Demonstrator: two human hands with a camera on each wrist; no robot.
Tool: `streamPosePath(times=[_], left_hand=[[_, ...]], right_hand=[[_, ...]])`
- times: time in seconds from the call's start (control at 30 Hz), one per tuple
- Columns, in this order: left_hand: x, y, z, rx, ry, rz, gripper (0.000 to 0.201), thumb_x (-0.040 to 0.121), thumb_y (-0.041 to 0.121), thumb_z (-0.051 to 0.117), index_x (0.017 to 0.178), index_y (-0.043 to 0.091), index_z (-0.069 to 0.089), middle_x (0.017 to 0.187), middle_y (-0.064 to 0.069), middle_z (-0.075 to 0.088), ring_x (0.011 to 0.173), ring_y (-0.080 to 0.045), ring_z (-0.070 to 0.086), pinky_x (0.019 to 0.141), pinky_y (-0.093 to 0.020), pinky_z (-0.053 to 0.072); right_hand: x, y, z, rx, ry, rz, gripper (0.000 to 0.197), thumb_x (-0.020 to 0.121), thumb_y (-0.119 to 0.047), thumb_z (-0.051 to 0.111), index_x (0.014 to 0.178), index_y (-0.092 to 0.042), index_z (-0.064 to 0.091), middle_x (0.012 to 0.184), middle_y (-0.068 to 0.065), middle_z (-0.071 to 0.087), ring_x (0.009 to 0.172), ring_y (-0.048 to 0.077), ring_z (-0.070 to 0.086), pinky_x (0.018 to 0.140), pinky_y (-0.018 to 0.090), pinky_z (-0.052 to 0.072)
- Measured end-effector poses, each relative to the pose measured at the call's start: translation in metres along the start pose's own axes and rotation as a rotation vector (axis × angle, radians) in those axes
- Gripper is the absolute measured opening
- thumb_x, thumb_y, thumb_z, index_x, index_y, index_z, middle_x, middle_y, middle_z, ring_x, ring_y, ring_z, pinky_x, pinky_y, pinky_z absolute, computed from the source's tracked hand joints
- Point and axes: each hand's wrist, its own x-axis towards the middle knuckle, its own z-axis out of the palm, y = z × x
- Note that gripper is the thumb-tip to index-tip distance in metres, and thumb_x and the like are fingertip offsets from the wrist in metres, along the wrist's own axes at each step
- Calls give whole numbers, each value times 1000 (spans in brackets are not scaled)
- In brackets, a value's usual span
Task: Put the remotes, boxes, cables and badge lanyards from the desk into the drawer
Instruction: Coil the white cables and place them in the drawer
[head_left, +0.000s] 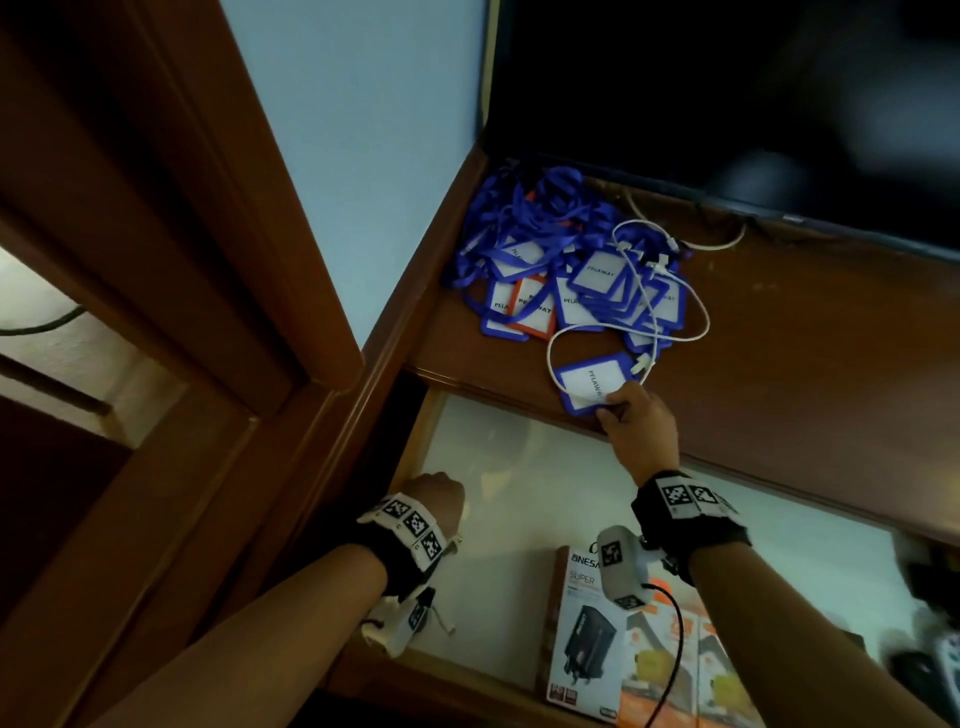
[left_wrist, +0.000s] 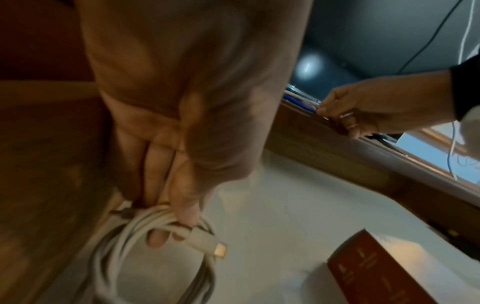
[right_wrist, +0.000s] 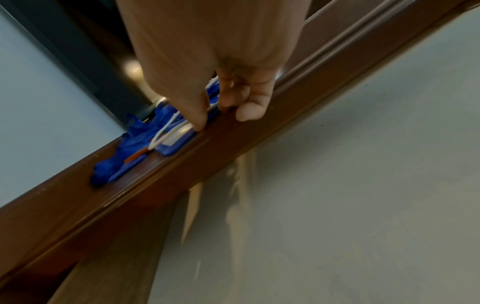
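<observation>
A pile of blue badge lanyards (head_left: 545, 249) with white "PELAWAT" cards lies at the back left of the brown desk (head_left: 810, 364). A loose white cable (head_left: 655, 312) loops over the pile. My right hand (head_left: 615, 408) pinches the nearest blue badge holder (head_left: 589, 384) at the desk's front edge; the right wrist view shows thumb and fingers (right_wrist: 200, 123) on that badge (right_wrist: 176, 144). My left hand (head_left: 441, 491) is down in the open drawer (head_left: 519, 457) at its back left corner. It grips a coiled white cable (left_wrist: 155, 230), whose plug sticks out.
Printed boxes (head_left: 587, 634) lie at the drawer's front, and one box (left_wrist: 376, 267) shows in the left wrist view. Dark blurred items (head_left: 930, 660) sit at the drawer's right side. A dark monitor (head_left: 727, 104) stands behind the lanyards. A wooden frame (head_left: 156, 260) flanks the left.
</observation>
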Motion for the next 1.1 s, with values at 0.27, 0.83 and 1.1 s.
streamPosePath(times=[0.27, 0.83, 1.1], left_hand=[[-6, 0, 22, 92, 49, 25, 22, 86, 15, 62, 104, 2, 64, 115, -16, 61, 104, -30, 62, 80, -33, 49], [-18, 81, -139, -638, 905, 367, 54, 84, 11, 64, 136, 17, 50, 141, -3, 43, 131, -18, 39, 109, -27, 31], [-26, 177, -206, -288, 864, 711, 71, 81, 14, 67, 143, 30, 35, 148, 7, 38, 141, -15, 20, 114, -34, 18]], right_hand=[[-4, -9, -25, -13, -106, 12, 18, 83, -15, 64, 72, -20, 50, 85, 17, 65, 80, 38, 63, 66, 45, 55], [-74, -8, -132, 542, 179, -139, 29, 76, 5, 61, 73, -23, 69, 73, 1, 71, 63, 29, 65, 58, 41, 53], [-94, -16, -206, 367, 310, -406, 14, 79, -1, 70, 82, -14, 75, 79, -3, 73, 68, 12, 69, 68, 36, 59]])
